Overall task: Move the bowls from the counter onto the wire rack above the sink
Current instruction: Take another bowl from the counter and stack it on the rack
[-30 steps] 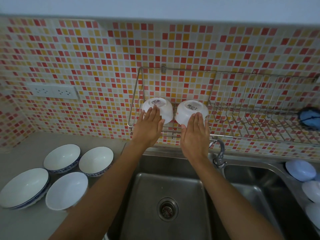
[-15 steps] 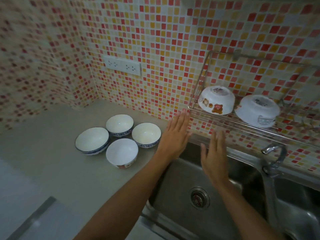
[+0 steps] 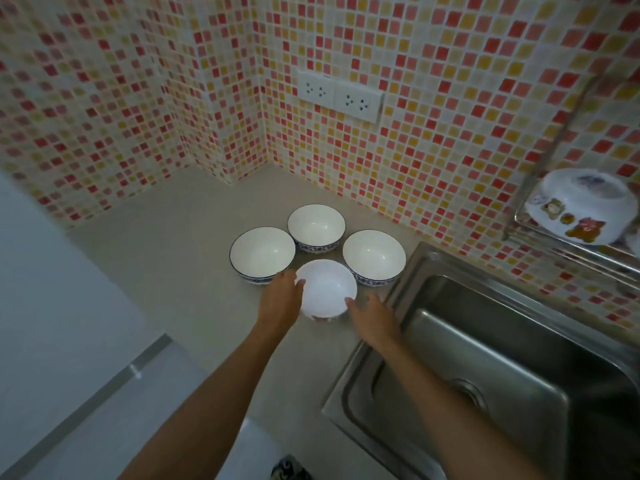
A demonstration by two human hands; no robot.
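Note:
Four white bowls stand together on the grey counter (image 3: 166,258). Three have blue-patterned rims: left bowl (image 3: 262,252), back bowl (image 3: 316,226), right bowl (image 3: 374,256). The nearest bowl (image 3: 327,289) is plain white inside. My left hand (image 3: 280,297) holds its left edge, thumb on the rim and fingers down its side. My right hand (image 3: 372,313) touches its right rim with a fingertip, fingers loosely spread. At the right edge of the view, the wire rack (image 3: 519,216) holds an upturned white bowl with cartoon pictures (image 3: 581,209).
A steel sink (image 3: 485,358) lies directly right of the bowls, under the rack. A double wall outlet (image 3: 341,97) sits on the mosaic tile wall above the counter. The counter runs into a tiled corner at the back left.
My view has swung left from the rack to the counter. Both hands came down from under the rack to the nearest bowl, and my left hand has taken its rim.

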